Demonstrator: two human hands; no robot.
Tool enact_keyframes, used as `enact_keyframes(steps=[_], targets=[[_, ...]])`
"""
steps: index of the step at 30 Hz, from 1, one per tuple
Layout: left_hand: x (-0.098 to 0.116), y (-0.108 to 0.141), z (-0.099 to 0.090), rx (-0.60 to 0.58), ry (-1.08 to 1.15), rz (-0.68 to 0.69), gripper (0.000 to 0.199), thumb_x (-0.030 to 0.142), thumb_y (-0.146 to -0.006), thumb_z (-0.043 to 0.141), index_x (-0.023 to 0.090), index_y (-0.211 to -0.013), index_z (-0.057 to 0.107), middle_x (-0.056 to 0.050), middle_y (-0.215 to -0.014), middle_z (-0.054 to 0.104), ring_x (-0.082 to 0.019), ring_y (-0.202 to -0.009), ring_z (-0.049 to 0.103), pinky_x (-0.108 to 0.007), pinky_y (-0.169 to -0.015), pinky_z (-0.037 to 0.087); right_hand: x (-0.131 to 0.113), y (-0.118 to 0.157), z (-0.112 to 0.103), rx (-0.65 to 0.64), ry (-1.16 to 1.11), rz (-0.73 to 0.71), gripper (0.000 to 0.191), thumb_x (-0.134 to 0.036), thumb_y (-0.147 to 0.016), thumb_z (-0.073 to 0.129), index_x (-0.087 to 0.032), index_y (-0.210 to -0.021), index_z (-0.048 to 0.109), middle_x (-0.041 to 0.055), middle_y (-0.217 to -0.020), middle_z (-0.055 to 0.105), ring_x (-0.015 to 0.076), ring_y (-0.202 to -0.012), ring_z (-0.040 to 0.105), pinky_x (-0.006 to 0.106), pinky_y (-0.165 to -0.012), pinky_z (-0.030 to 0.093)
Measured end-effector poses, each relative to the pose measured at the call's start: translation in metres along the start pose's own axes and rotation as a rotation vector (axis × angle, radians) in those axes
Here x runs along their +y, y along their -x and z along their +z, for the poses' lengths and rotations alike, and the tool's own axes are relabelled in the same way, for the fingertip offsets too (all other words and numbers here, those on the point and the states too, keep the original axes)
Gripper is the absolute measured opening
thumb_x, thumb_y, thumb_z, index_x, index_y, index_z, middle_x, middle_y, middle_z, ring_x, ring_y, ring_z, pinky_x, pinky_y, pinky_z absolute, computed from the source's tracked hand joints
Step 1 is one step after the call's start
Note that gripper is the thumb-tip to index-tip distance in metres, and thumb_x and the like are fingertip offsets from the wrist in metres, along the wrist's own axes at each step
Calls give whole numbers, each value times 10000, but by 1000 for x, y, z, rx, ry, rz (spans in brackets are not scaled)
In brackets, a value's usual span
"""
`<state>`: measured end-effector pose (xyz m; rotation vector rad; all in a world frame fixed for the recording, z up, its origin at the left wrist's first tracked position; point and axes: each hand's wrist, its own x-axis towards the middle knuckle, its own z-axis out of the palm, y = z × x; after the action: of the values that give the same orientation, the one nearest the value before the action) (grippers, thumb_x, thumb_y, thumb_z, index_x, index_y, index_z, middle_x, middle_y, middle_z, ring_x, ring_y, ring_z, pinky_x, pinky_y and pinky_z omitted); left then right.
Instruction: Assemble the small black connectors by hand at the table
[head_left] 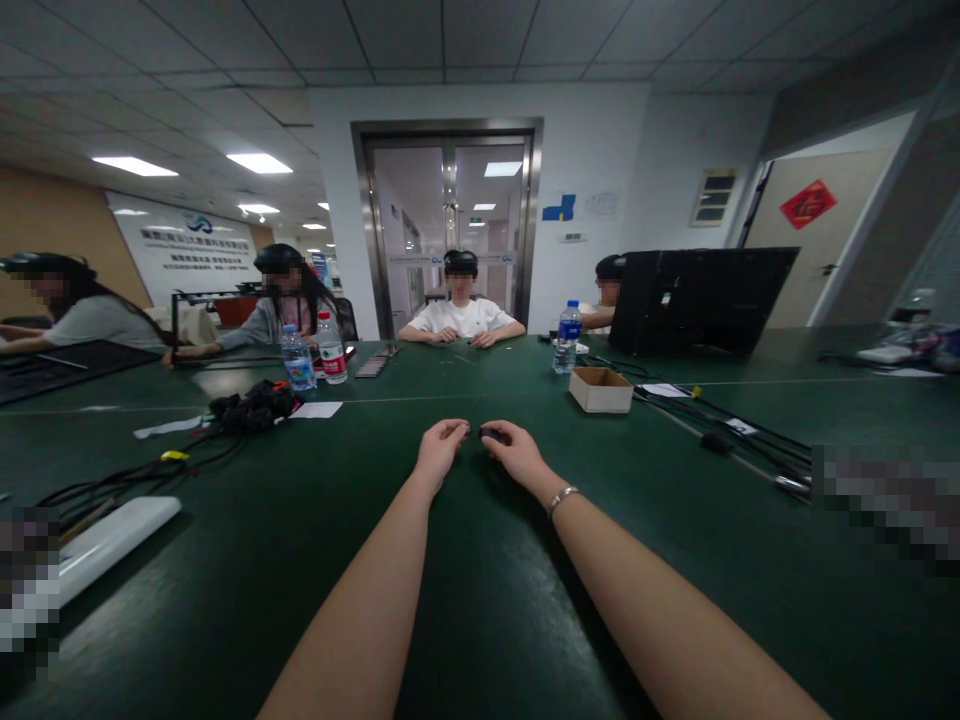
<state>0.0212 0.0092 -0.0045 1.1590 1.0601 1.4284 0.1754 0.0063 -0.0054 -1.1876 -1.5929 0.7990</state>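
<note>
Over the middle of the dark green table (pixel 480 640), my two hands are close together with a small gap between their fingertips. My right hand (pixel 517 452) is closed on a small black object (pixel 491 434), whose kind I cannot make out. The fingers of my left hand (pixel 441 450) are pinched together; something tiny may be at their tips, too small to name. A silver bracelet (pixel 561 499) is on my right wrist. Beyond my right hand, a small open cardboard box (pixel 600 392) rests on the table.
Water bottles (pixel 298 360) (pixel 568 338) and a red-labelled bottle (pixel 331 350) stand farther back. Black cables (pixel 251 408) lie at left, more cables (pixel 720 430) at right. A black monitor (pixel 697 300) stands at back right. A person (pixel 463 318) sits opposite; others sit around the table.
</note>
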Motion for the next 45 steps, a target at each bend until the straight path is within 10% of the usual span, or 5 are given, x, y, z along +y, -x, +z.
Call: enact_keyframes(steps=[8,45], targets=[[-3,-2,-1,-13,-6,25,253,199,-644,749,158,-885,686,-104,-956,700,-182,-906,633,-342,-878,458,2,1,2,27,59,-28,250,-204,-723,610,-174,-969,643,48,-918,663,150,-787,600,311,-756,496],[-4,-2,2,-49,-22,-30,223,223,-660,740,152,-865,687,-74,-853,685,-145,-793,621,-268,-739,480,0,3,1,11,94,-87,273,-238,-724,606,-176,-987,638,40,-946,645,148,-818,582,303,-772,463]])
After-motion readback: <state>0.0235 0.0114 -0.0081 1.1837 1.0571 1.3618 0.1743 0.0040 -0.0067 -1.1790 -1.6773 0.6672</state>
